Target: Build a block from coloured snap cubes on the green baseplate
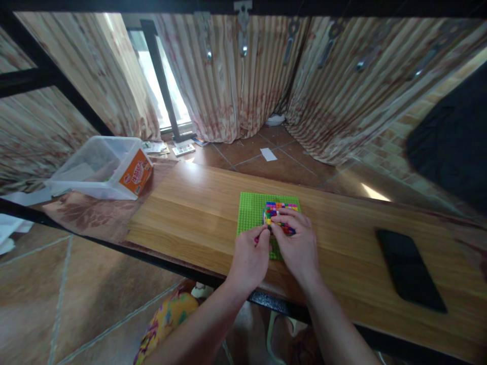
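A green studded baseplate (251, 208) lies on the wooden table, and a block of many-coloured toy bricks (281, 206) stands on its right part. My right hand (299, 241) reaches over the right side of this brick block, fingers bent against its top and near side. At the block's near left corner my left hand (251, 253) is closed in a pinch, a small pink piece (257, 238) showing at its fingertips. The two thumbs almost meet there. My fingers hide much of the block's near side.
A black phone (411, 268) lies on the table (190, 213) at the right. A clear plastic box (102, 167) with an orange label stands on cloth at the left end. Curtains hang behind; papers lie on the tiled floor beyond.
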Available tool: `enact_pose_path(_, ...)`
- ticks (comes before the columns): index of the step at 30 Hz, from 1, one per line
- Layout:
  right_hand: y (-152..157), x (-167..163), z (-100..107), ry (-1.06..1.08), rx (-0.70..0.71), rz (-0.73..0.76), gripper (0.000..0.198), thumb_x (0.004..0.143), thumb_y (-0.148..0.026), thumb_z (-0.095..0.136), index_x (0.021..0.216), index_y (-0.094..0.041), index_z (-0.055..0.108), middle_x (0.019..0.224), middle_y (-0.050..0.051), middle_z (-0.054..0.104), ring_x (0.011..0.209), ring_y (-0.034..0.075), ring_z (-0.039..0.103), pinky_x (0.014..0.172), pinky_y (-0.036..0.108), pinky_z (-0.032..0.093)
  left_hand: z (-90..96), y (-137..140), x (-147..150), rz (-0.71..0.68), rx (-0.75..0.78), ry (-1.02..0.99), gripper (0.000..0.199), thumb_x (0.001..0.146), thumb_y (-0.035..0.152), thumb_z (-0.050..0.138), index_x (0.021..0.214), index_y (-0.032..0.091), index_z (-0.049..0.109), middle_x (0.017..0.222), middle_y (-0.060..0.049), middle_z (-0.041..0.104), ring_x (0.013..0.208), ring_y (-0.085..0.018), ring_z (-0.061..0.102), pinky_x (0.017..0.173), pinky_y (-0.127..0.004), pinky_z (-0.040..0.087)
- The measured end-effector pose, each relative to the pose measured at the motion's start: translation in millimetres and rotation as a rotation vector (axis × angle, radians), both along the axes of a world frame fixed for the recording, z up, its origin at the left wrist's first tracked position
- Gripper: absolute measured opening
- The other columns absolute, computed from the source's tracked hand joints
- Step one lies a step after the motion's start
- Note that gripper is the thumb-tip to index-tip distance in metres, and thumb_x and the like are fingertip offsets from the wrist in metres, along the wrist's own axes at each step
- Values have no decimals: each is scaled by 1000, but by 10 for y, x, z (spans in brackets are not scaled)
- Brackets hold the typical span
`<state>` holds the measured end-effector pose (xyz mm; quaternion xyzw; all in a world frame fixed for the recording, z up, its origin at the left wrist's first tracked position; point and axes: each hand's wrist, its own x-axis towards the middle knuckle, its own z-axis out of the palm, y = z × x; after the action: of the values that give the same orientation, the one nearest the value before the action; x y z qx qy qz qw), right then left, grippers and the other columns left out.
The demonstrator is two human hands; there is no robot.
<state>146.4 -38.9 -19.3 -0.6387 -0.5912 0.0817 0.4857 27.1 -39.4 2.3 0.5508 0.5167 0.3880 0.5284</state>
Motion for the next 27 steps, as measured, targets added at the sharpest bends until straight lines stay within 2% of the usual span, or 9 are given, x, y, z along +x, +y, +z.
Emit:
enact_pose_path(7,25,-6,-1,-6,17,5,8,80,-20,64,82,-23,71,103,7,69,104,25,59,97,47,43,-41,-5,13,17,-45,-81,29,87,29,49,75,14,71,55,3,51,51,-9,43,49,-22,31)
enact_pose_path(11,10,0,1,-7,58,14,9,83,-22,63,85,-22,71,103,7,70,103,24,60,96,46,44,28,5,-4,104,-285,-298,26,84,31,54,88,13,71,54,4,48,44,-6,35,42,-19,23)
enact_pose_path(13,-12,4,28,-15,107,0,10,86,-23,61,88,-22,70,101,7,70,101,23,61,95,45,45,97,17,-33,142,-409,-422,29,82,33,57,100,14,69,56,5,48,42,-5,34,40,-18,19)
enact_pose_path(15,-43,6,77,-43,155,1,11,88,-25,60,90,-22,70,101,7,70,102,22,61,95,45,45,168,33,-73,141,-469,-528,35,80,35,62,107,14,66,57,5,49,41,-4,34,39,-16,16)
enact_pose_path(20,-134,-29,221,-79,143,189,14,92,-25,56,97,-25,69,109,6,68,108,22,58,96,45,46,269,56,-142,73,-470,-660,42,76,39,68,112,16,66,59,5,50,41,-3,35,39,-15,14)
enact_pose_path(23,-169,-68,272,-67,88,296,17,94,-25,53,103,-26,68,115,6,65,114,23,56,99,47,44,273,48,-134,61,-445,-646,42,77,41,68,111,16,66,56,6,47,41,-3,34,39,-14,16)
enact_pose_path(27,-179,-79,273,4,56,332,16,93,-26,56,102,-27,69,116,5,65,114,22,56,99,47,44,263,38,-105,106,-397,-601,43,73,44,72,106,17,69,57,6,48,43,-3,37,41,-14,24)
